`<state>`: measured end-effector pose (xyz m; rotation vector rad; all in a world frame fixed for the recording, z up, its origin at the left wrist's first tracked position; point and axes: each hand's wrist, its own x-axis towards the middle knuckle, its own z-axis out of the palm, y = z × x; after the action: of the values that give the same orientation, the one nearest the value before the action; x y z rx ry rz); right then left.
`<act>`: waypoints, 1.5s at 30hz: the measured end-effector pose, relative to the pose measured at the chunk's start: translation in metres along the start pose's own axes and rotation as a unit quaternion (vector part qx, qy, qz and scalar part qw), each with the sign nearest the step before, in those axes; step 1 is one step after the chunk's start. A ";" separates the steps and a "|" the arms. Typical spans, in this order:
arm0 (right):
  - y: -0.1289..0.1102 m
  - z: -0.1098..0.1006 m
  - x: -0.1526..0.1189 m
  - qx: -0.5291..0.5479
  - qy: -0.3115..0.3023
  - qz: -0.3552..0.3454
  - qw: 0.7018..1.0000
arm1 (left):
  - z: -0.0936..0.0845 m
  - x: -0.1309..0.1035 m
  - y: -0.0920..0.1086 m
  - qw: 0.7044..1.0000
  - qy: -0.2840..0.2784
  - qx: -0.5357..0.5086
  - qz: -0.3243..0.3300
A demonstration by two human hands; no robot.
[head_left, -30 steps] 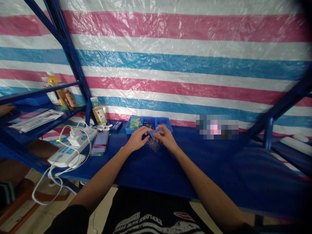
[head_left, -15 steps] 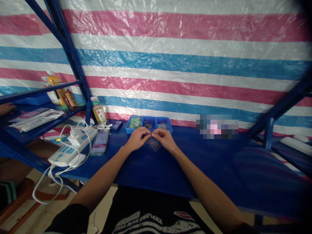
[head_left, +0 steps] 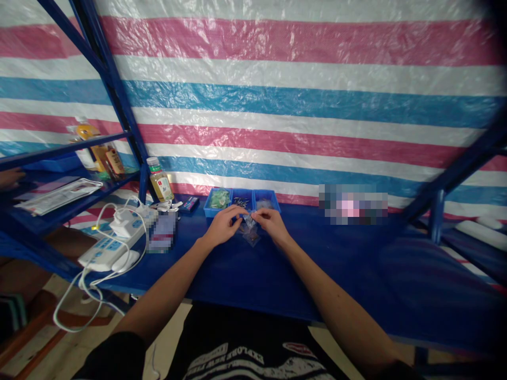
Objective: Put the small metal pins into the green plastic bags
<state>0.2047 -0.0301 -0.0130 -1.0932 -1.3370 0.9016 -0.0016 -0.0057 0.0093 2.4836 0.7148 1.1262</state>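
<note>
A small clear bag (head_left: 249,219) is pinched between the fingertips of the left hand (head_left: 241,215) and the right hand (head_left: 255,216), above the blue surface (head_left: 245,279). Another clear packet (head_left: 251,238) (its contents too small to tell) is seen just below, near the three blue bins (head_left: 242,212).

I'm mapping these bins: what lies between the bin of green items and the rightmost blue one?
A blue bin holding small dark pieces, in the head view.
</note>
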 end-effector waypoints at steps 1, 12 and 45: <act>-0.001 -0.001 0.000 0.002 0.004 0.007 1.000 | 0.000 0.000 0.000 1.000 -0.001 0.001 0.005; -0.003 0.004 -0.003 0.007 -0.038 -0.014 0.999 | 0.000 0.001 -0.002 0.999 0.043 0.015 0.028; 0.002 0.005 -0.004 -0.072 -0.058 -0.108 0.990 | 0.001 0.001 0.001 0.998 -0.049 0.001 -0.041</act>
<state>0.1997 -0.0328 -0.0162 -0.9937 -1.6030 0.7269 0.0001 -0.0064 0.0094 2.4683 0.7822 0.9685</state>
